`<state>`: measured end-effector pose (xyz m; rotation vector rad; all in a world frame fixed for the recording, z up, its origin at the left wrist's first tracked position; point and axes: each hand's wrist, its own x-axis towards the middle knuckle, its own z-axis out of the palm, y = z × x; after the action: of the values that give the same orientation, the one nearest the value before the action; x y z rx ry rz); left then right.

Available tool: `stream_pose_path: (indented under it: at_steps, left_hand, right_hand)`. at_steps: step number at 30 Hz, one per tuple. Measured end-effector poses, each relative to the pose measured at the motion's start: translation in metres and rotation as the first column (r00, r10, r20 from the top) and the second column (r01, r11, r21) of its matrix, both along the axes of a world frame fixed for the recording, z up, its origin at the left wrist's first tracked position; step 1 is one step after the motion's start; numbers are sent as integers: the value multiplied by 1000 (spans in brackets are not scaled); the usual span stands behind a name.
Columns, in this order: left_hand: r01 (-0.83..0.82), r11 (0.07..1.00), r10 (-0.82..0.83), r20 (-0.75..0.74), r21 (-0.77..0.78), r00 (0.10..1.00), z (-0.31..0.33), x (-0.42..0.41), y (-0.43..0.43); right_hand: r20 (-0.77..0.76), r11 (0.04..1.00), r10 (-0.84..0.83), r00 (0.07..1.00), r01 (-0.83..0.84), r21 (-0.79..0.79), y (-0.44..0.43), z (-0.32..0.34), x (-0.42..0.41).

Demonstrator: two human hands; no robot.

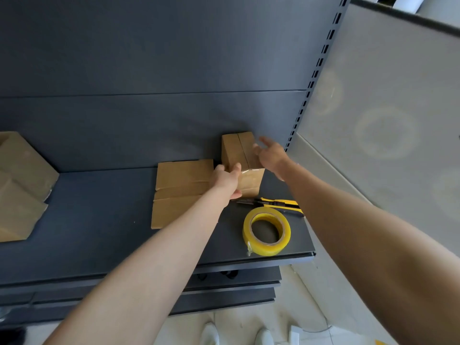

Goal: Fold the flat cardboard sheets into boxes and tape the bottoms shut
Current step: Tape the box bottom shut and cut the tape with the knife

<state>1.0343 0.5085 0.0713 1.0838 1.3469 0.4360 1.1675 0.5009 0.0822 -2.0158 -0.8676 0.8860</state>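
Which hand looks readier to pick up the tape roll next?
Probably the right hand: it is open by the box, and the tape roll lies on its side of the shelf. The left hand grips the box.

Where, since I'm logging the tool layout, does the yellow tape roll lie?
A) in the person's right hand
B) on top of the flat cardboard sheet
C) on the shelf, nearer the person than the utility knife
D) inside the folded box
C: the tape roll lies flat on the dark shelf, on the near side of the utility knife, with neither hand on it.
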Motion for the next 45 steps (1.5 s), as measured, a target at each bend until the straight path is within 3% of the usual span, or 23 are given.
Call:
stream_pose_path:
  at_steps: [5,9,13,16,25,28,36,45]
  left_hand:
    - [-30,999,31,53,-16,998,5,5,4]
    - [-92,996,93,72,-17,993,7,9,4]
    - [-295,954,298,108,-43,948,3,18,1]
    - [-403,907,410,38,-124,911,-2,22,-1]
    - [-337,941,338,-8,32,941,-4,28,-18]
    - [-413,911,410,106,8,906,2,32,-25]
    - [-542,832,526,145,115,838,3,35,-47]
    - [-506,816,444,257,281,858,30,20,-67]
  right_hand:
    - [83,991,114,990,-107,-76,19,1,10]
    - [170,990,77,982,-54,-133,25,2,21]
    - [312,989,52,949,-6,-148,22,11,26]
    - [369,991,10,929,40,-125,10,17,27]
    - [217,999,-18,976,27,-39,-35,13,29]
    - [186,999,-36,982,38,-8,-45,14,30]
    - [-115,979,-180,977,189,77,-69,17,28]
    - [-131,975,-203,970,212,65,-82,22,15]
